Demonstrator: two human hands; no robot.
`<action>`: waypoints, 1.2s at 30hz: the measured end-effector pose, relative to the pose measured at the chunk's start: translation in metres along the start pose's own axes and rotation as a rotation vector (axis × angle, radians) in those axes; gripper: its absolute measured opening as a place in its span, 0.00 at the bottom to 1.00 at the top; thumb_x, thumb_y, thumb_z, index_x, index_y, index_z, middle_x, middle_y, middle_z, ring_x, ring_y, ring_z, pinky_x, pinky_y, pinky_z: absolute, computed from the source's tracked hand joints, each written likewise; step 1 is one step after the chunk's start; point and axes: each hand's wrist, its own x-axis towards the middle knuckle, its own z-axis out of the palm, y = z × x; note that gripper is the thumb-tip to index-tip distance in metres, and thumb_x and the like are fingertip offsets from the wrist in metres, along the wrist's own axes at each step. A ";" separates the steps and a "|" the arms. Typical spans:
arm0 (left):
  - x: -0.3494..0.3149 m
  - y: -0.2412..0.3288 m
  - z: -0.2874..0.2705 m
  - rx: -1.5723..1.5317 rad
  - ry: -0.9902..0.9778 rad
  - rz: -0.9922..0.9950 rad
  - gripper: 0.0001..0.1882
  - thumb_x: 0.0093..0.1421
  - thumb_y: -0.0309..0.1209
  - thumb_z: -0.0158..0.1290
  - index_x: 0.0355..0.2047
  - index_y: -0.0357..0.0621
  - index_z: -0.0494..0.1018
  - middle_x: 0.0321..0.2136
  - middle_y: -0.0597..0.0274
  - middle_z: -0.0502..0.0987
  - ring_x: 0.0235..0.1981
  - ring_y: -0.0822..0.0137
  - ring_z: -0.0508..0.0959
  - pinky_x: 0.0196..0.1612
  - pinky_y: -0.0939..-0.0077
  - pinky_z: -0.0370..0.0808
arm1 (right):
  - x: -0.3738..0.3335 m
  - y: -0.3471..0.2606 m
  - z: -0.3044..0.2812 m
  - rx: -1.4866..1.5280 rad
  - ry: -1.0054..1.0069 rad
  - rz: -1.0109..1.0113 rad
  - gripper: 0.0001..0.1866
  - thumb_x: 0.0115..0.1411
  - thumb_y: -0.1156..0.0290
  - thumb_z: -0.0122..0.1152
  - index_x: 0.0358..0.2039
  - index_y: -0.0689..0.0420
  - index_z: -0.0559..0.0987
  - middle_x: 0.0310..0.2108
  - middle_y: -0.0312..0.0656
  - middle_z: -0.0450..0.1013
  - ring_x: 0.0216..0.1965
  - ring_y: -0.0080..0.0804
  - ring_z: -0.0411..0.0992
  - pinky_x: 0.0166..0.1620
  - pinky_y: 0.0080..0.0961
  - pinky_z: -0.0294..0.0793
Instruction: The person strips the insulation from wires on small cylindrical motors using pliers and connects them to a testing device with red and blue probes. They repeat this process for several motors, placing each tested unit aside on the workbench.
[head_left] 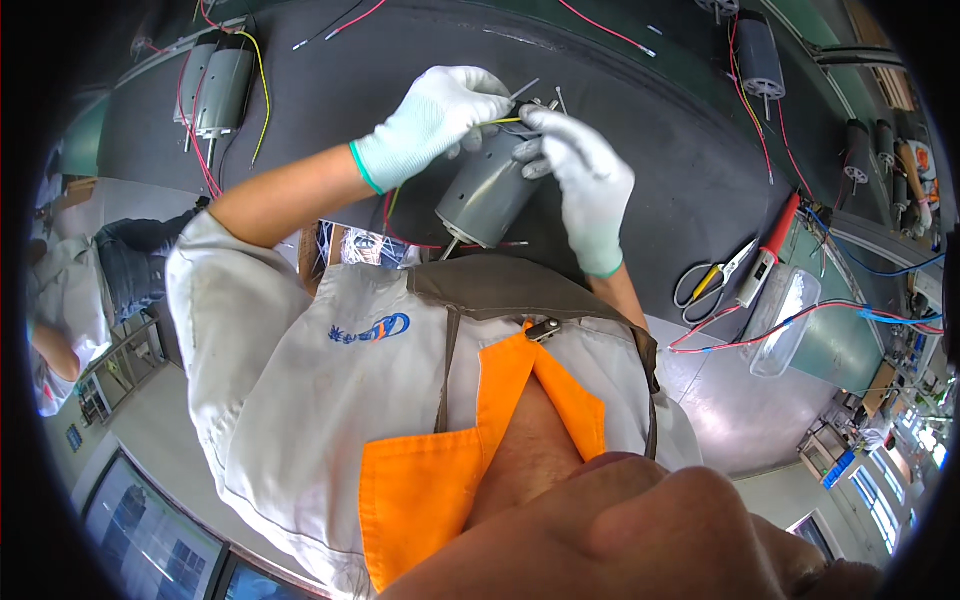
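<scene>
Pinching a thin yellow wire [503, 121], the left white-gloved hand [450, 112] and right white-gloved hand [584, 168] are meeting above one grey cylindrical motor [484, 200], which is resting at twelve o'clock on the dark flat surface [665, 185]. At three o'clock, one clear plastic tray [768, 358] is holding whitish contents, too unclear to identify; one pair of scissors [712, 281] and one red-handled tool [768, 262] are lying beside it. Two similar grey motors [226, 88] are sitting at ten o'clock, another grey motor [760, 58] at two.
</scene>
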 end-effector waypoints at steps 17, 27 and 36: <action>0.001 -0.005 0.024 0.046 0.073 0.204 0.13 0.65 0.34 0.59 0.45 0.39 0.82 0.27 0.71 0.81 0.22 0.85 0.73 0.22 0.88 0.67 | 0.046 -0.016 -0.022 0.130 -0.089 0.370 0.29 0.61 0.76 0.59 0.63 0.71 0.70 0.28 0.44 0.80 0.22 0.19 0.74 0.23 0.13 0.71; 0.006 -0.016 0.044 0.130 0.233 0.470 0.14 0.63 0.30 0.55 0.48 0.39 0.79 0.30 0.57 0.82 0.26 0.73 0.78 0.33 0.76 0.77 | 0.034 -0.025 -0.012 -0.394 0.051 0.172 0.13 0.63 0.75 0.59 0.46 0.59 0.85 0.30 0.41 0.81 0.24 0.27 0.77 0.28 0.22 0.76; -0.012 -0.033 0.066 0.103 0.368 0.481 0.18 0.65 0.22 0.56 0.55 0.40 0.76 0.34 0.64 0.80 0.35 0.79 0.77 0.39 0.81 0.76 | 0.031 0.022 -0.058 -0.648 0.278 -0.130 0.04 0.56 0.79 0.63 0.31 0.63 0.84 0.37 0.48 0.82 0.37 0.39 0.81 0.41 0.29 0.79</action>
